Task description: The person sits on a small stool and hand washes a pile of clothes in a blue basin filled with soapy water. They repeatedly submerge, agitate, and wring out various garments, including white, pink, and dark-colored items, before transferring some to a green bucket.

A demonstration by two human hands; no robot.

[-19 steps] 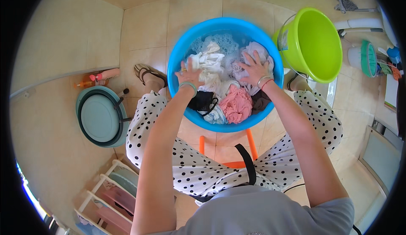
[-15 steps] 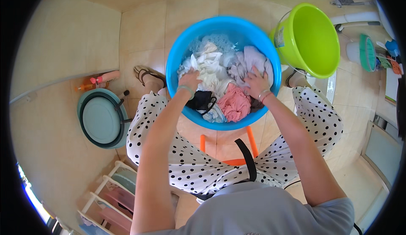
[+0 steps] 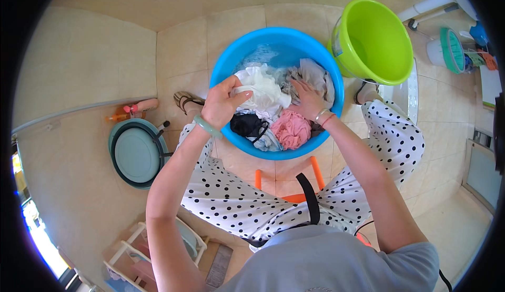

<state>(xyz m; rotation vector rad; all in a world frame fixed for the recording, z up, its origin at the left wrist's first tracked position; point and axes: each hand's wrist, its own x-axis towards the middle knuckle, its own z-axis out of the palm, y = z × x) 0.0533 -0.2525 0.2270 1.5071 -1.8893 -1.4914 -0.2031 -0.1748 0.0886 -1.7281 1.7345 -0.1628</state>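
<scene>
A round blue basin (image 3: 223,55) holds soapy water and wet laundry. My left hand (image 3: 223,104), at the basin's left side, pinches the edge of a white garment (image 3: 263,89) between thumb and fingers and lifts it a little. My right hand (image 3: 309,103) lies with fingers stretched over a light grey garment (image 3: 318,76) on the right; some fingertips are hidden against the cloth. Closer to me in the basin are a black garment (image 3: 245,124) with a strap, a pink garment (image 3: 292,129) and a pale blue cloth (image 3: 268,142).
A lime-green bucket (image 3: 379,42) stands against the basin's far right. To the left are a folded grey-green basin (image 3: 135,155) and some bottles (image 3: 138,106). An orange stool (image 3: 292,198) is under me. A white rack (image 3: 126,250) stands at lower left, a small lined bin (image 3: 447,50) at right.
My left hand has risen toward me and the left, pulling up the white garment's edge. My right hand has shifted left over the grey garment. The view has tilted slightly.
</scene>
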